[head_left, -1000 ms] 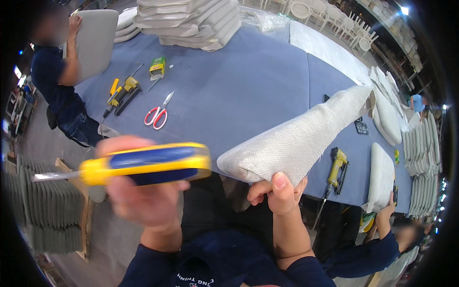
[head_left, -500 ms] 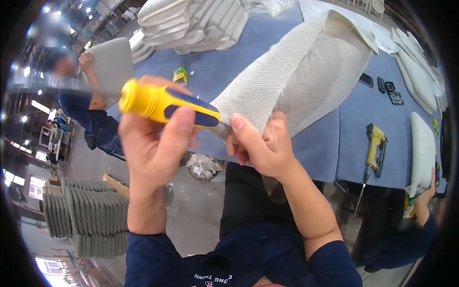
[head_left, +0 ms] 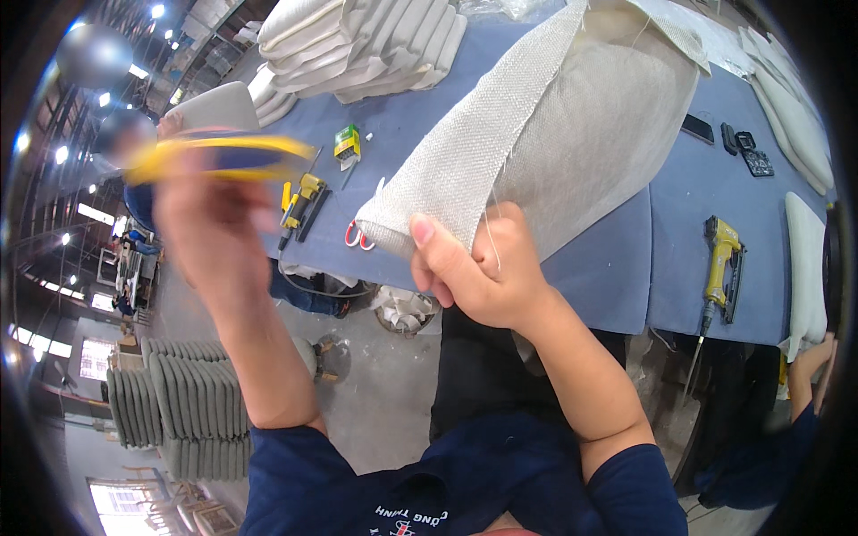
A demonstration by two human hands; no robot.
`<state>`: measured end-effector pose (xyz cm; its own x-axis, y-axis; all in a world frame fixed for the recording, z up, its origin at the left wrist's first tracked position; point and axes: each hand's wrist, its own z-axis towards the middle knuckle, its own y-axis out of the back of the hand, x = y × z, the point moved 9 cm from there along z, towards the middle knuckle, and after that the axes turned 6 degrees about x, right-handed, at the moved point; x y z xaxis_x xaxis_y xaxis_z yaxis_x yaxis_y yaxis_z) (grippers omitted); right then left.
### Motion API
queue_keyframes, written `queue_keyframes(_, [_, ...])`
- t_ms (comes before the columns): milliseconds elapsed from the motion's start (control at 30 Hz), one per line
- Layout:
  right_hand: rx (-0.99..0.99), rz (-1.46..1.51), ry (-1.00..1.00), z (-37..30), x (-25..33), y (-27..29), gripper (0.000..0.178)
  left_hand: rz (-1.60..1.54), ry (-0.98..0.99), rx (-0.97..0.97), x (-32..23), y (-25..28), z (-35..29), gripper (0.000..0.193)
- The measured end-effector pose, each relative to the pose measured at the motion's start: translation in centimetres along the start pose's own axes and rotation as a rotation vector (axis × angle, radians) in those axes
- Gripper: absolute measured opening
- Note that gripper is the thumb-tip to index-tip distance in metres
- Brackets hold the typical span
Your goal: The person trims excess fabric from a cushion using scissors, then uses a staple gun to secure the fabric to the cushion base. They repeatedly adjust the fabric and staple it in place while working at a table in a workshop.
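My left hand (head_left: 210, 210), smeared by motion, is raised at the left with its fingers closed round a screwdriver-like tool (head_left: 277, 154) with a yellow and blue handle; the blur hides its tip. A light grey woven fabric-covered cushion (head_left: 590, 125) lies tilted on the table in front of me. My right hand (head_left: 487, 263) pinches the folded near edge of its cover between thumb and fingers. Loose threads hang by those fingers. Red-handled scissors (head_left: 359, 235) show partly from under the cover's left corner.
The blue-topped table (head_left: 594, 268) bears a staple gun (head_left: 722, 268) at right, another staple gun (head_left: 304, 207) at left, a green-yellow box (head_left: 347, 143), a phone (head_left: 699, 129) and stacked cushions (head_left: 349, 45). Co-workers stand at both sides. A scrap basket (head_left: 402, 308) is on the floor.
My left hand has swung up and left with the tool, away from the cover. My right hand keeps its pinch. The left staple gun and scissors have come into sight.
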<state>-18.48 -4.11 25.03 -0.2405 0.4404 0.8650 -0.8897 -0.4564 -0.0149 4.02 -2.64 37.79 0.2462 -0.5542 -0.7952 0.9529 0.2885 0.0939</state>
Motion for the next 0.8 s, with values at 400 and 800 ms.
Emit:
queue_keyframes(400, [-0.030, 0.062, 0.027, -0.5, 0.2, 0.6, 0.036, 0.029, 0.188, 0.275, 1.5, -3.9, 1.1, 0.045])
queue_keyframes(800, [-0.028, 0.108, 0.037, -1.8, 0.0, 0.4, 0.035, -0.068, 0.239, 0.223, 5.4, -6.2, -3.1, 0.036])
